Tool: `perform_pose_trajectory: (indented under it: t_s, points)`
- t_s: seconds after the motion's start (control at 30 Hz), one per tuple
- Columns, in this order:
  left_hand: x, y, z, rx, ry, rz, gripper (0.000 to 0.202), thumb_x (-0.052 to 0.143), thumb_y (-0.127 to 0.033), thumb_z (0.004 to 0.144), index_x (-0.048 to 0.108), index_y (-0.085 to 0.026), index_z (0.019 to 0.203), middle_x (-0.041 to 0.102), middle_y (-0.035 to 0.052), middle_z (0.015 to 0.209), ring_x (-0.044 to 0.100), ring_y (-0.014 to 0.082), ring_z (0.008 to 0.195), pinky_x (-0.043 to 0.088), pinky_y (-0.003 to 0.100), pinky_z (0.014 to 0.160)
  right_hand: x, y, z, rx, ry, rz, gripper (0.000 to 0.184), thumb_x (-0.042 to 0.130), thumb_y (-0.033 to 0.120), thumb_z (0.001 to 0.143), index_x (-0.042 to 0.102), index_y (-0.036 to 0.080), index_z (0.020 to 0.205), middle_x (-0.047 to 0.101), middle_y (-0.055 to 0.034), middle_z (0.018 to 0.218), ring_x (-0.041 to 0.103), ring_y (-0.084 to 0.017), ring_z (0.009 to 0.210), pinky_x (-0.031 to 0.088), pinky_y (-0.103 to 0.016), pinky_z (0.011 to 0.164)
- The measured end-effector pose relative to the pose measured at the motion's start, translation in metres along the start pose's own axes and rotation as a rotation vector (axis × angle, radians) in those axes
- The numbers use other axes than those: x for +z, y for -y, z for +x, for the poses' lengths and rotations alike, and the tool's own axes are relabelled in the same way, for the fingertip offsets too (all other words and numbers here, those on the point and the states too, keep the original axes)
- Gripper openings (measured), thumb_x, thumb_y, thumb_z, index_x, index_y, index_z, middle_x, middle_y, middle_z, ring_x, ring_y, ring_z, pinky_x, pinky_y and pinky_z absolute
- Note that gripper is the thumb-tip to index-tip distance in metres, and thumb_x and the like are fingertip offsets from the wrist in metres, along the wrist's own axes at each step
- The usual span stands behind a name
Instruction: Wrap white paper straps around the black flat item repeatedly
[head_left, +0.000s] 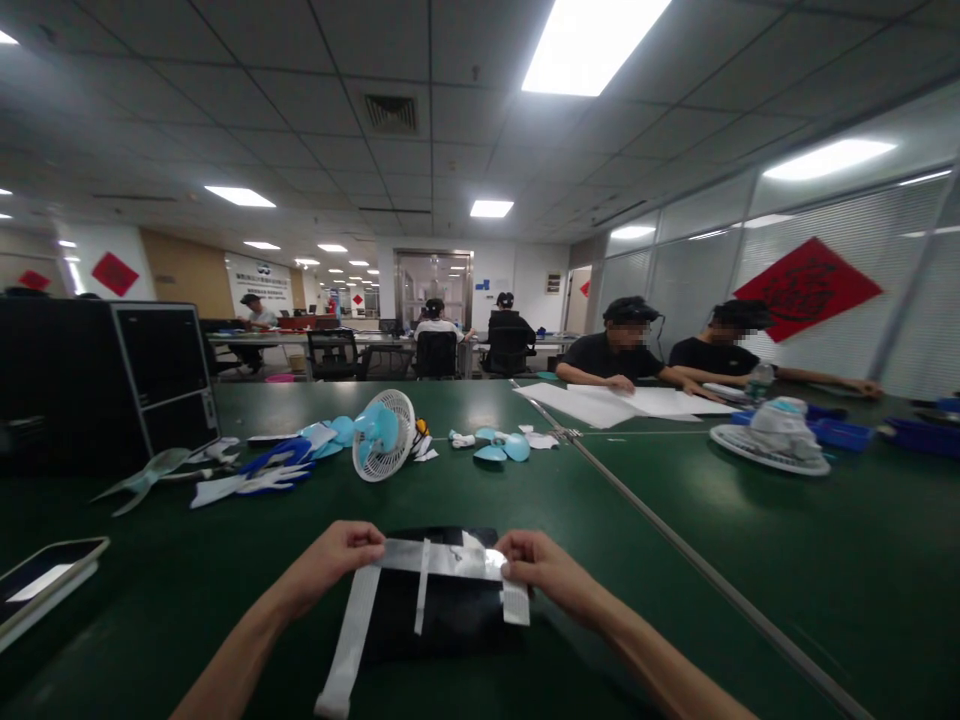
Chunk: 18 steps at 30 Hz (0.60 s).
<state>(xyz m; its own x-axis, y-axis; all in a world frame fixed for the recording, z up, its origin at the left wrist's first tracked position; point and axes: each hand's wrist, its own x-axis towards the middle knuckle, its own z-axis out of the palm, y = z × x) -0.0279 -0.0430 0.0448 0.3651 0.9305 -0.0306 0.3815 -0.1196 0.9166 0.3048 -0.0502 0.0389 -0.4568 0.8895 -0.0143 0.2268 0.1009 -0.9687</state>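
My left hand (341, 552) pinches the left end of a flat greyish-white strip (405, 556). At the strip's right end, the fingers of my right hand (536, 560) are closed on it. The strip runs crosswise between both hands, shiny near the right one. From below my left hand a ribbed white band (351, 640) slants down toward me. A narrow white strip (421, 590) crosses it and hangs near the middle, and a short ribbed white end (516, 604) hangs under my right hand. Beneath lies a flat black thing (442, 630) whose kind I cannot make out.
A small fan (383, 436), blue-and-white gloves (259, 472) and blue fan blades (501, 446) lie beyond my hands. A phone (49, 580) is at left, a black computer case (161, 380) behind it. Two people sit across at right by white sheets (630, 402) and a white fan grille (772, 455).
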Motion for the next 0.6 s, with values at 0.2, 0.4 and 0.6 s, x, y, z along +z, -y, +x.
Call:
perform_pose_trajectory:
  t_s: [0.2, 0.4, 0.6]
  points:
    - [-0.002, 0.009, -0.004, -0.158, 0.267, 0.035, 0.037, 0.068, -0.047, 0.068, 0.065, -0.014, 0.082, 0.061, -0.0011, 0.068, 0.052, 0.0111, 0.059, 0.039, 0.023, 0.053, 0.001, -0.007, 0.000, 0.077, 0.043, -0.095, 0.013, 0.062, 0.024, 0.075, 0.064, 0.014, 0.083, 0.056, 0.0038, 0.065, 0.050, -0.010, 0.058, 0.038, -0.021, 0.054]
    - [0.010, 0.015, 0.004, -0.203, 0.264, 0.215, 0.034, 0.064, -0.045, 0.069, 0.064, -0.013, 0.081, 0.060, -0.0011, 0.065, 0.051, 0.0105, 0.056, 0.036, 0.022, 0.051, 0.003, -0.018, 0.003, 0.027, -0.025, -0.496, 0.017, 0.059, 0.024, 0.077, 0.069, 0.015, 0.087, 0.066, -0.0021, 0.083, 0.059, -0.015, 0.075, 0.042, -0.024, 0.064]
    - [0.010, 0.019, 0.006, -0.139, 0.226, 0.344, 0.031, 0.061, -0.044, 0.072, 0.067, -0.016, 0.084, 0.065, 0.0002, 0.082, 0.057, 0.0161, 0.077, 0.039, 0.024, 0.065, 0.008, -0.022, 0.003, -0.018, -0.060, -0.634, 0.017, 0.060, 0.025, 0.077, 0.070, 0.016, 0.088, 0.069, -0.0031, 0.085, 0.061, -0.015, 0.076, 0.042, -0.023, 0.063]
